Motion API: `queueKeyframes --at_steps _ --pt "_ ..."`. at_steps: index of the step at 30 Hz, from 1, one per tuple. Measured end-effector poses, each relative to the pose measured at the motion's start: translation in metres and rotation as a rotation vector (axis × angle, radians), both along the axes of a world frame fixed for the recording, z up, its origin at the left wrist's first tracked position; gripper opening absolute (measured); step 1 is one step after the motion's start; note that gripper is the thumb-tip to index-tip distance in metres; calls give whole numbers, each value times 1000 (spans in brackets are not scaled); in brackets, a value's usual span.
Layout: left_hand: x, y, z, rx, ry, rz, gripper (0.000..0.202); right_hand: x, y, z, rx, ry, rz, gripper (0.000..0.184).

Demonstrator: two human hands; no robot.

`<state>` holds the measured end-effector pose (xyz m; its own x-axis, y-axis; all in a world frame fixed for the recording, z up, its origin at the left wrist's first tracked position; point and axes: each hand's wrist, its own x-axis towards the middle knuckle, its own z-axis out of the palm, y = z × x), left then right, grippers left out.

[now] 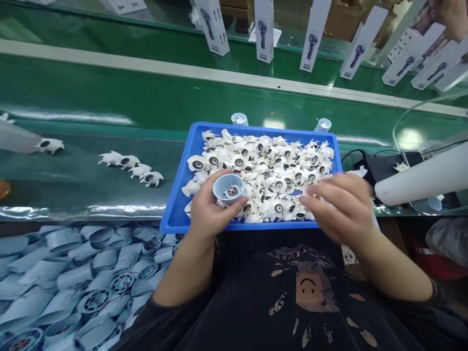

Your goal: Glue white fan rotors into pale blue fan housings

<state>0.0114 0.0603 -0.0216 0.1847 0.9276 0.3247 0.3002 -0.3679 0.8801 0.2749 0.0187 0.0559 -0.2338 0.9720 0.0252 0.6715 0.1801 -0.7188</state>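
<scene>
The left hand (209,208) grips a pale blue housing (229,188) over the near left corner of the blue tray (174,217). The right hand (343,207), blurred, hovers with fingers half curled over the white fans (278,168); whether it holds one cannot be told. The tray is full and spare housings (73,287) are piled near left, so most of the work looks undone.

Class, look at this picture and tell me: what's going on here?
A person is at a green conveyor belt. Their left hand holds a pale blue round housing; the right hand is over white fan wheels in a blue tray. Loose housings are heaped at lower left, and stray wheels lie on the belt.
</scene>
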Motion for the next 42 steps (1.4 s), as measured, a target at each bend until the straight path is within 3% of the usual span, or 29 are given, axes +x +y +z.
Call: queueKeyframes --at_steps 5,8,12,17,21,28,31,34,38,42 --pt "1 -3 3 -24 99 0 60 -27 70 -21 42 -630 179 30" --pt "0 -2 5 -59 96 -20 60 -33 92 -23 32 -792 258 25" --pt "1 -1 8 -53 109 -41 56 -40 97 -23 23 -857 264 26" --pt "0 -1 6 6 83 -90 51 -36 86 -26 7 -674 147 29" --pt "-2 -5 7 33 19 -105 51 -23 60 -21 -10 -340 44 25" --pt "16 -19 20 100 210 -263 64 -27 -2 -19 -178 307 120 38" --pt "26 -22 24 199 227 -282 53 -33 -14 -14 -181 465 124 39" --pt "30 -25 28 293 239 -289 43 -38 -24 -2 1 356 145 26" --pt "31 -30 29 432 310 -241 32 -50 -35 12 294 -164 139 23" --pt "34 -38 23 541 337 -215 27 -62 -32 10 203 -336 161 13"
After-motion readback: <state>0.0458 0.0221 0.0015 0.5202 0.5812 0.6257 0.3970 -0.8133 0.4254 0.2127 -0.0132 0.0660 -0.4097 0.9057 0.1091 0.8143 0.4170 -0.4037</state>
